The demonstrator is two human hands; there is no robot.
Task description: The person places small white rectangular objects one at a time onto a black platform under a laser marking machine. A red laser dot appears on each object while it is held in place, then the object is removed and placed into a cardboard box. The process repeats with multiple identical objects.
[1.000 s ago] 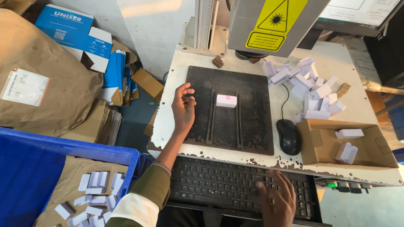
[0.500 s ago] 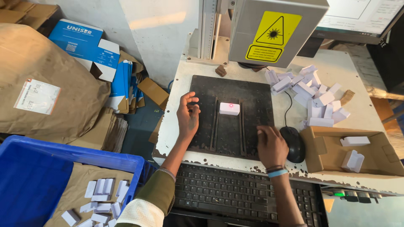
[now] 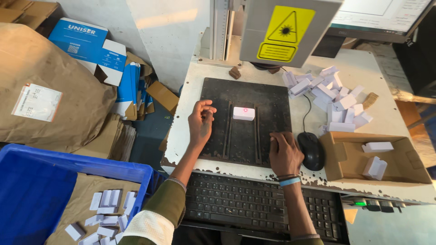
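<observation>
A small white rectangular block point(image 3: 244, 113) lies in the middle of the black metal work plate point(image 3: 272, 109), with a red light dot on its top. My left hand point(image 3: 201, 121) rests on the plate's left part, fingers loosely curled, a little left of the block and holding nothing. My right hand point(image 3: 284, 152) lies flat on the plate's front right corner, fingers spread, just left of the black mouse point(image 3: 313, 151). The grey machine head point(image 3: 284, 28) with a yellow warning label hangs above the plate.
A pile of white blocks point(image 3: 336, 97) lies at the table's back right. A cardboard box point(image 3: 386, 170) with a few blocks stands at the right. A black keyboard point(image 3: 254, 206) sits in front. A blue crate point(image 3: 41, 190) with several blocks is at the lower left.
My right hand left the keyboard and moved up onto the plate's front right corner. My left hand stayed on the plate's left side. The block has not moved.
</observation>
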